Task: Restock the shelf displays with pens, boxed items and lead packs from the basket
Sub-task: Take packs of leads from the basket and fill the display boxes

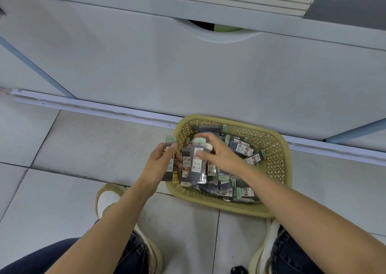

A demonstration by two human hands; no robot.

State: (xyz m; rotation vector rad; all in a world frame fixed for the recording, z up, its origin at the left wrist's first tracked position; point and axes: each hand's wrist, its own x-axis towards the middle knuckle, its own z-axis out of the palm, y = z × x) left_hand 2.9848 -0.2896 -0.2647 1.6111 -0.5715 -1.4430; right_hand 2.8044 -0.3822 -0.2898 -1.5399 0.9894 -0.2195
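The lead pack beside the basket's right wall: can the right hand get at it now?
Probably yes. The lead pack lies uncovered on top of the pile, close beside the right hand, nothing over it. But that hand grips a bundle of packs, so taking another could be awkward.

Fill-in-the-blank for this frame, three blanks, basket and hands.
The yellow perforated plastic basket sits on the tiled ___. The dark, white-labelled lead packs in it have pale ___ caps. Of the left hand and the right hand, both gripping packs, the one directly over the basket is the ___.
Missing: floor; green; right.
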